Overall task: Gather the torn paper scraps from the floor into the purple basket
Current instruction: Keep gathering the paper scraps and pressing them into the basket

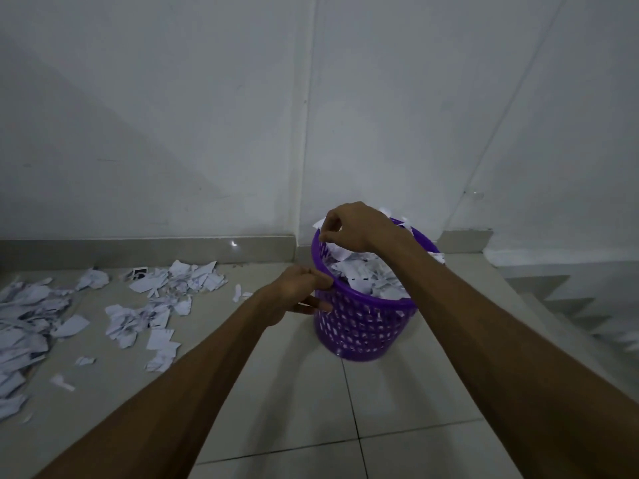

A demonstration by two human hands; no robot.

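Head view, purple basket (363,323) right of centre on the tiled floor (294,409), heaped with paper, left hand (297,293) gripping its near rim, right hand (349,226) pinching paper above it, torn paper scraps (103,305) strewn at left.

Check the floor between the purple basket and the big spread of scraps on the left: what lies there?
Head view: only the left hand, gripping the purple basket rim, and two small stray scraps; otherwise bare tile.
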